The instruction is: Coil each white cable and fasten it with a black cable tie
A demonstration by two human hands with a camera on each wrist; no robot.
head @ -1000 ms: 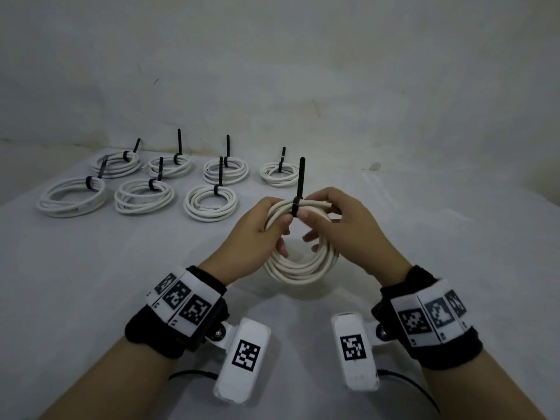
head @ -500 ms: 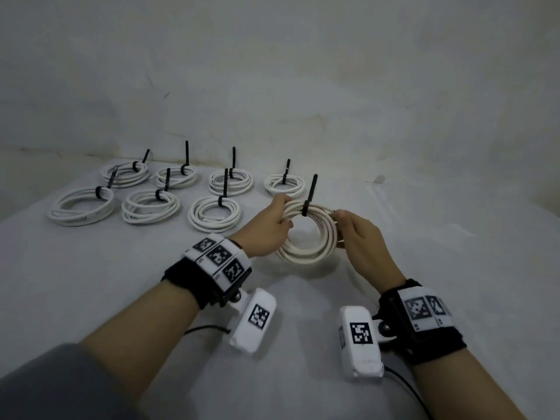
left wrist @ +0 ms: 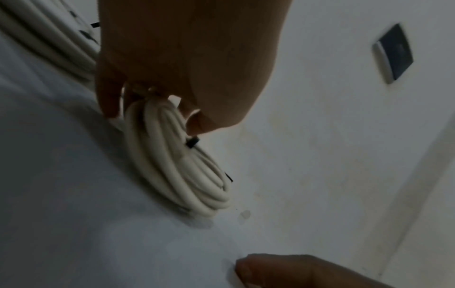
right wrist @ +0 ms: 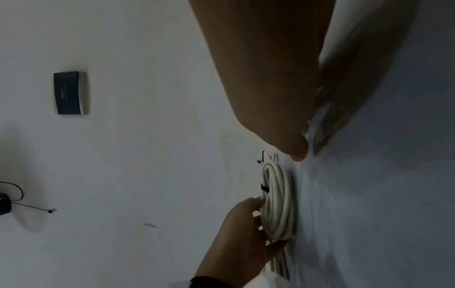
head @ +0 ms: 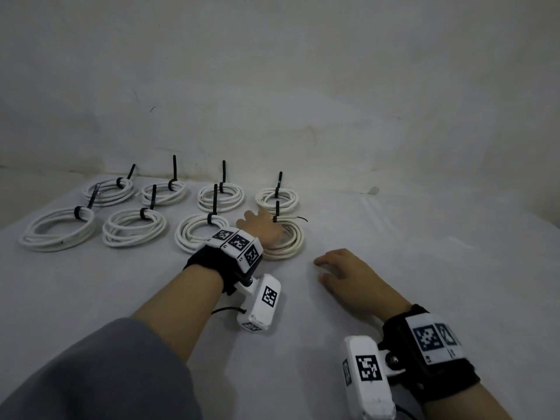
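Seven tied coils (head: 135, 227) sit left of the new coil (head: 289, 237), and the left hand (head: 260, 227) has just carried it over from mid-air, fingers gripping its near-left rim as it lands. Its black tie (head: 276, 212) is on. Right of it, the right hand (head: 348, 274) has let go, relaxed. Eighth bundle basically done.

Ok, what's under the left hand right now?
The left hand grips the newest coil, which lies on the white table, its black cable tie sticking up beside the fingers. The hand covers the coil's left arc, hidden in the head view.
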